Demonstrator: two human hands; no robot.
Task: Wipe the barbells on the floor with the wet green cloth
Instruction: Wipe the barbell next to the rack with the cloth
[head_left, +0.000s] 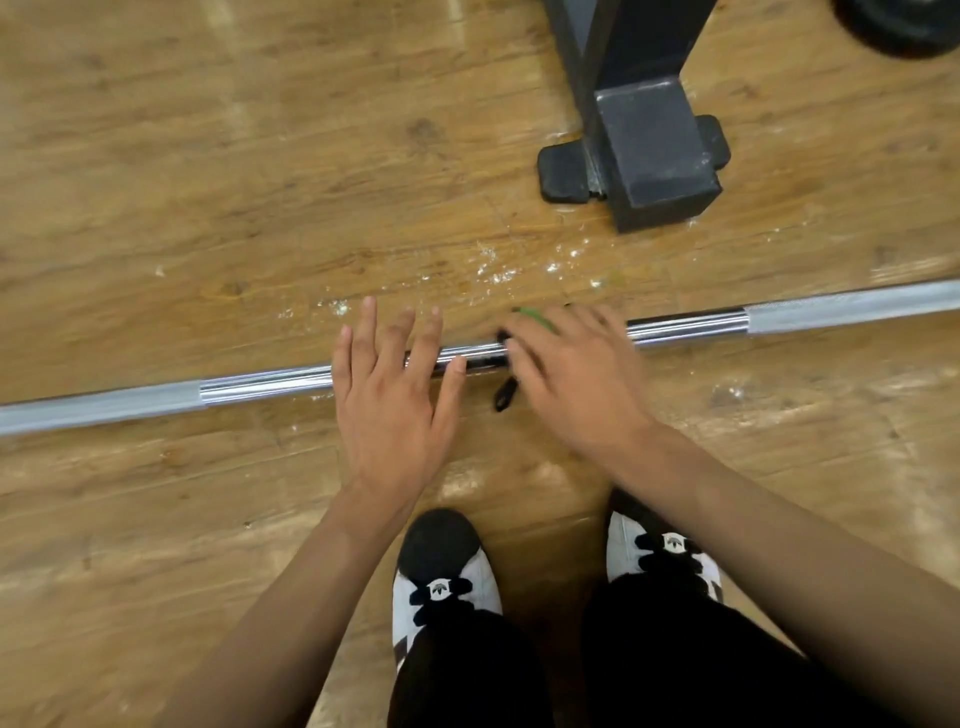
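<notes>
One barbell (779, 318) lies across the floor (208, 182), passing under the fingers (370, 332) of both hands. There are two hands: one left hand (389, 405) and one right hand (576, 379). One green cloth (537, 318) shows as a sliver at the right fingers. One small black strap (504, 397) lies between the two sets of fingers. Two shoes (441, 571) stand behind the fingers. Beyond the right fingers are one dark steel post (654, 156) and, farther off, one black weight plate (904, 26).
</notes>
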